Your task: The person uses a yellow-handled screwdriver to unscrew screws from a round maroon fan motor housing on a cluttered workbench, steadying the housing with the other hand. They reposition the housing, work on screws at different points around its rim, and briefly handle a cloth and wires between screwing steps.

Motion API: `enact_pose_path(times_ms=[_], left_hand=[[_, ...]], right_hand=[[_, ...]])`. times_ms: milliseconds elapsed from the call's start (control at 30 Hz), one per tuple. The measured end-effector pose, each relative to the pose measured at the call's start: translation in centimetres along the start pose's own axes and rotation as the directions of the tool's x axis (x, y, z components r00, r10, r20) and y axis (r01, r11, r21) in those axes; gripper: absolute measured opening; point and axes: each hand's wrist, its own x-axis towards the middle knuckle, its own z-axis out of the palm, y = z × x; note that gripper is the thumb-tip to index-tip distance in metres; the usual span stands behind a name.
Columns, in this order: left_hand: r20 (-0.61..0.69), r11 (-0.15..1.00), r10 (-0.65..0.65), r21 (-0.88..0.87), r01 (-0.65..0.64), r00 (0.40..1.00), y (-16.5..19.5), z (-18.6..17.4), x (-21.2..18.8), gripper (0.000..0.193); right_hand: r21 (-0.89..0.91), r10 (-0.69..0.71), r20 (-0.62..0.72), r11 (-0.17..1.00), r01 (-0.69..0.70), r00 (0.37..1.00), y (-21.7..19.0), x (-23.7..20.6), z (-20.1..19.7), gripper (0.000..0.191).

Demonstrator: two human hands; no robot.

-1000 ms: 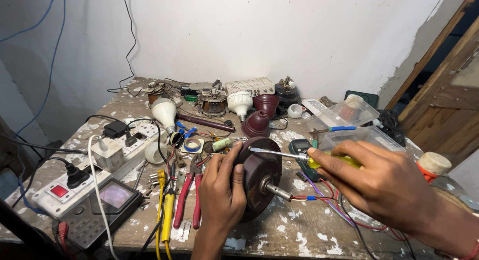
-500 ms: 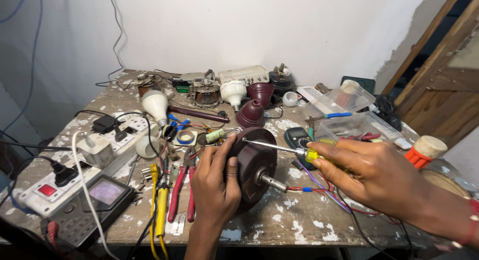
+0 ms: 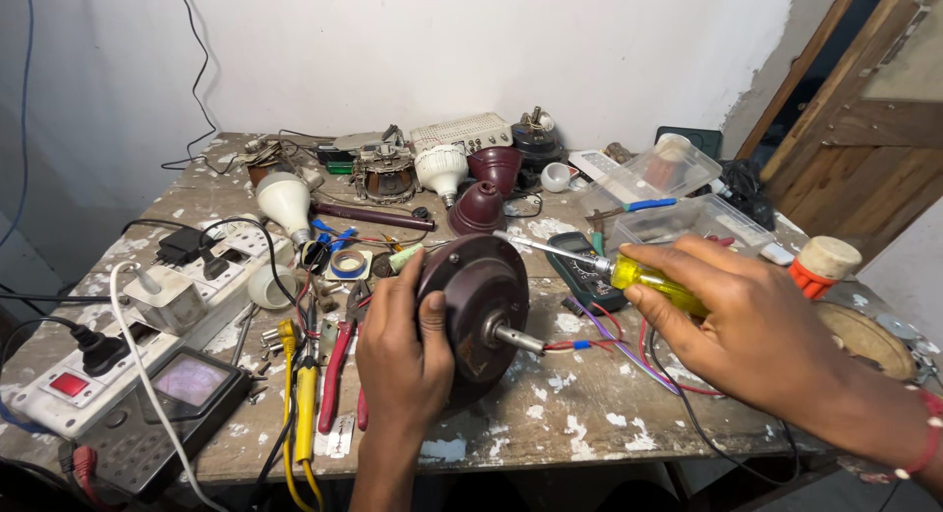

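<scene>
Step in hand, as we judge: working screw on rim of dark round motor (image 3: 481,311), stood on edge near front of workbench (image 3: 589,433), shaft pointing right.

Left hand (image 3: 398,350) wraps motor rim, fingers grasping housing, thumb on face; forearm rises from below.

Right hand (image 3: 747,320) clenched around yellow-handled screwdriver (image 3: 599,263), wrist angled in from right; blade tip meets upper rim.

Next move, we judge: seat tip squarely, brace motor against twist.
</scene>
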Motion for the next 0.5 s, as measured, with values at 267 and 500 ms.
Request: enact_pose_path(times_ms=[267, 500], left_hand=[[-0.120, 0.975, -0.159, -0.178, 0.136, 0.980, -1.6, 0.7, -0.5, 0.030], [-0.105, 0.879, -0.379, -0.352, 0.322, 0.919, -4.2, 1.1, -0.5, 0.033]], right_hand=[[0.641, 0.127, 0.118, 0.747, -0.173, 0.985, 3.9, 0.8, 9.8, 0.041], [0.852, 0.313, 0.413, 0.199, -0.484, 0.855, 4.2, 2.0, 15.2, 0.033]])
